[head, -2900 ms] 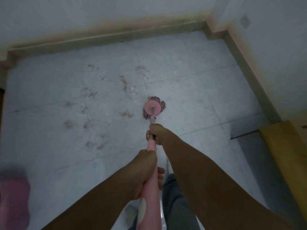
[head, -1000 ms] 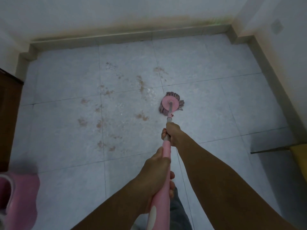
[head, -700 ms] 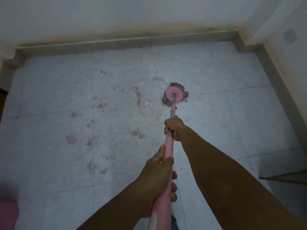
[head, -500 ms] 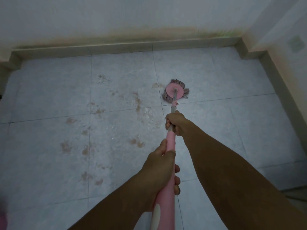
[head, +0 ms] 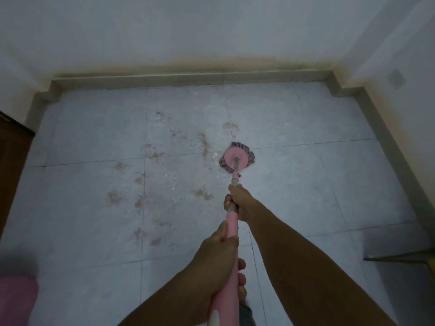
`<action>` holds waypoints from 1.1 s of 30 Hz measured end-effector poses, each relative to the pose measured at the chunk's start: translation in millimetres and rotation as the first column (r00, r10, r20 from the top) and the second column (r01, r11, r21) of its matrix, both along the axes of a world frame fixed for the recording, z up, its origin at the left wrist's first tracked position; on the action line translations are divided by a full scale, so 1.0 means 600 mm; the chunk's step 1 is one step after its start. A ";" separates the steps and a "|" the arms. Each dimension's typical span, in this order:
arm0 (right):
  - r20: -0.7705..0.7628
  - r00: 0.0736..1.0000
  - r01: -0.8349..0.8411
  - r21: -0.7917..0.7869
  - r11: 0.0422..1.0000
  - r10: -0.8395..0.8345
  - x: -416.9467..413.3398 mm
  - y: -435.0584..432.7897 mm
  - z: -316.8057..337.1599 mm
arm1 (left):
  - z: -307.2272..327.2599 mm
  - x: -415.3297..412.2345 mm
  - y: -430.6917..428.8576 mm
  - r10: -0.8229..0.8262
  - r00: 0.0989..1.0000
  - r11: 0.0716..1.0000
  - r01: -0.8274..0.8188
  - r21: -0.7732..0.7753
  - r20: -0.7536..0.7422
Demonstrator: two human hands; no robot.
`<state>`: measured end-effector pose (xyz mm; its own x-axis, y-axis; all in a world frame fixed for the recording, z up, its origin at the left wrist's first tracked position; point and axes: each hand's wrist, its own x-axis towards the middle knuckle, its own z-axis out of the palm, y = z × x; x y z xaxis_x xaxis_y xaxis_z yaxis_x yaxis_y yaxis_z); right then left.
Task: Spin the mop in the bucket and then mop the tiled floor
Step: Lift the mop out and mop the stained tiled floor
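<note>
Both hands are clamped on the pink spin mop's handle: the right hand lower down, where the pink sleeve meets the grey metal shaft, and the left hand higher up on the thick pink section, the two well apart along the pole. The mop head, a pink disc ringed with greyish strands, lies flat on the tiled floor toward the far wall's skirting, on a grout line just right of the brown stains. The pole looks light and stiff, so this split grip should steer it well. The strands are soft and probably damp, likely to drag and smear, so firm downward pressure from the lower hand seems needed. A blurred pink shape, perhaps the bucket, sits at the near left edge.
</note>
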<state>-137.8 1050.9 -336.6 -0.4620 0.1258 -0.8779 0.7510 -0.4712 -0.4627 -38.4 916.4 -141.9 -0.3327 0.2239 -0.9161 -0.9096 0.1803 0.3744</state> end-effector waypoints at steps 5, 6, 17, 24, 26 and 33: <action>0.051 0.995 0.095 -0.084 0.992 -0.091 0.143 -0.144 0.034 | 0.083 0.126 -0.131 0.028 0.999 0.998 -0.030 0.061 0.043; 0.051 0.994 0.096 -0.084 0.992 -0.092 0.161 -0.166 0.039 | 0.091 0.142 -0.151 0.042 0.998 0.997 -0.045 0.062 0.048; 0.048 0.997 0.066 0.004 0.998 -0.066 0.141 -0.185 0.010 | 0.049 0.124 -0.172 -0.002 0.999 0.999 0.005 -0.054 0.043; 0.026 0.993 0.113 0.059 0.992 -0.115 -0.067 -0.062 -0.049 | -0.033 -0.071 -0.073 -0.058 0.998 0.996 0.060 -0.065 0.026; 0.026 0.992 0.117 0.096 0.989 -0.120 -0.139 -0.016 -0.063 | -0.057 -0.137 -0.035 -0.046 0.998 0.998 0.048 -0.044 0.036; 0.010 0.999 0.045 0.140 0.989 -0.047 -0.351 0.093 -0.101 | -0.120 -0.323 0.075 0.031 0.998 0.999 -0.030 0.021 -0.059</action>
<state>-348.4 1106.7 -397.4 -0.4413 0.2683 -0.8563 0.7366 -0.4366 -0.5165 -232.3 961.1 -213.7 -0.3935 0.2307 -0.8899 -0.8905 0.1450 0.4313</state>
